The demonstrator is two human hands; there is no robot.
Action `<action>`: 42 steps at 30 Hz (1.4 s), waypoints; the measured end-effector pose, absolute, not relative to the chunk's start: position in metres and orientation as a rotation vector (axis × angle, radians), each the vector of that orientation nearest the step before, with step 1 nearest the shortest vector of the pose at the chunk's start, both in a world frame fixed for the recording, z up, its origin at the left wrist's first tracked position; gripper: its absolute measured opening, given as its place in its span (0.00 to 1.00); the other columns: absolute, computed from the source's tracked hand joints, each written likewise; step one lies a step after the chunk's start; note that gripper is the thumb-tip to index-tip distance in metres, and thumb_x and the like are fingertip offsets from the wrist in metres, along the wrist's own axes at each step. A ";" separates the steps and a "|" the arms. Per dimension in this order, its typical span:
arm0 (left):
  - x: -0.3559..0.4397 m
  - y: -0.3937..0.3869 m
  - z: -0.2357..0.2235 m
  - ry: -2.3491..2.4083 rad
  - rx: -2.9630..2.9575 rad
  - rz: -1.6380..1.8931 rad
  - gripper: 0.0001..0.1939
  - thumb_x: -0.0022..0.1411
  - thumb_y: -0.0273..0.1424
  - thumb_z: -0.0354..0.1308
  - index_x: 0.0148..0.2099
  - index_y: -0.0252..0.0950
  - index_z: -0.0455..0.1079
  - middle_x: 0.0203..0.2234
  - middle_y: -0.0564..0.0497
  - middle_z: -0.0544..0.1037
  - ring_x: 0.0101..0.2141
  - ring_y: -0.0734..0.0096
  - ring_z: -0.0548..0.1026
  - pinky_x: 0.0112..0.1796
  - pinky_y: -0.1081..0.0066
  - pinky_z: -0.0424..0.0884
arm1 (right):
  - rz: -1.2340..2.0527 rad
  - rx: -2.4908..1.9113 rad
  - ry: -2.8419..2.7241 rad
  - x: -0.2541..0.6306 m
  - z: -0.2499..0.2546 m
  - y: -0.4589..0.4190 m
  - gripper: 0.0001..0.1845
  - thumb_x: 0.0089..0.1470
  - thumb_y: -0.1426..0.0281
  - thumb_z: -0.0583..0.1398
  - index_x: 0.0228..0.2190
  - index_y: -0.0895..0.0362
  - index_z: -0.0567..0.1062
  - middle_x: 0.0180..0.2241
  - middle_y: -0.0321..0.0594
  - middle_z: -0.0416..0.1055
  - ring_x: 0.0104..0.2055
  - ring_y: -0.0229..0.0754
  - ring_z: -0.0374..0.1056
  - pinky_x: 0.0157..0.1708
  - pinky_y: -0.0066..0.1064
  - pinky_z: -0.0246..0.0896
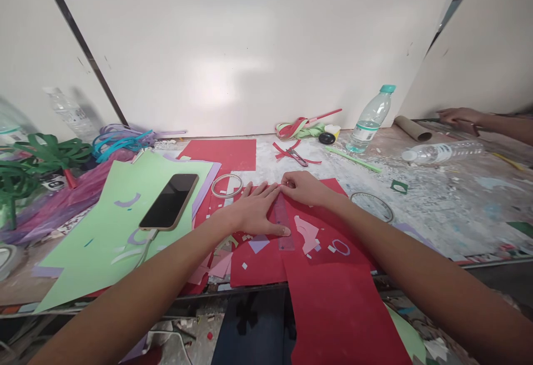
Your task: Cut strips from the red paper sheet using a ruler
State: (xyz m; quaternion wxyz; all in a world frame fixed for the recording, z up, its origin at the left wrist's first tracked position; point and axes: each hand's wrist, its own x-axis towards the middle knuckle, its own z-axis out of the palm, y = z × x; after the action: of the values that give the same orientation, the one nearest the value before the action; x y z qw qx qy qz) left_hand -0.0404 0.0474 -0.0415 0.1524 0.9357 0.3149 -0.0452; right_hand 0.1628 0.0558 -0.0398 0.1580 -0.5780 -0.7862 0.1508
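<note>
My left hand (pixel 256 209) lies flat with its fingers stretched out, pressing a clear plastic ruler (pixel 283 226) onto a red paper sheet (pixel 333 293). That sheet hangs over the table's front edge. My right hand (pixel 303 187) is closed at the ruler's far end, fingers curled as in a pinch; what they hold is hidden. Small paper scraps (pixel 307 233) in pink, white and lilac lie on the red sheet just below both hands.
A phone (pixel 170 201) on a cable rests on a light green sheet (pixel 112 226) at left. A tape ring (pixel 227 185), scissors (pixel 296 156), an upright bottle (pixel 370 119), a lying bottle (pixel 441 152), a cardboard tube (pixel 412 128) and coloured strips (pixel 50 156) surround. Another person's hand (pixel 460 116) is at far right.
</note>
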 end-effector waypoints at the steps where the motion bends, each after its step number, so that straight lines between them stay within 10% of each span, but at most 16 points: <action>1: -0.040 0.047 -0.041 0.901 2.683 -0.129 0.57 0.52 0.67 0.42 0.71 0.38 0.28 0.68 0.48 0.36 0.66 0.52 0.32 0.62 0.47 0.33 | 0.458 -1.649 -2.244 0.164 -0.039 0.056 0.12 0.55 0.62 0.54 0.27 0.57 0.69 0.27 0.39 0.70 0.26 0.38 0.61 0.24 0.29 0.50; 26: -0.042 0.051 -0.046 1.069 2.568 -0.136 0.65 0.42 0.70 0.48 0.71 0.39 0.30 0.68 0.40 0.35 0.64 0.32 0.32 0.58 0.41 0.46 | 0.801 -1.691 -2.261 0.170 -0.024 0.051 0.09 0.51 0.65 0.56 0.25 0.57 0.71 0.20 0.37 0.69 0.19 0.36 0.62 0.20 0.28 0.52; 42: -0.043 0.052 -0.049 1.029 2.589 -0.095 0.57 0.47 0.65 0.50 0.70 0.43 0.36 0.68 0.45 0.41 0.65 0.37 0.31 0.60 0.42 0.39 | 0.909 -1.560 -2.316 0.163 -0.017 0.040 0.11 0.49 0.66 0.55 0.19 0.56 0.69 0.18 0.35 0.66 0.21 0.36 0.58 0.22 0.30 0.50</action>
State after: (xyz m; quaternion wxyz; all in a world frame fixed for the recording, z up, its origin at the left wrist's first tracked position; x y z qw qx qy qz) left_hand -0.0430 0.0520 -0.0490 0.1761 0.9142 0.3635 -0.0337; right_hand 0.1632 0.0396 -0.0170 0.1020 -0.5285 -0.7845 0.3080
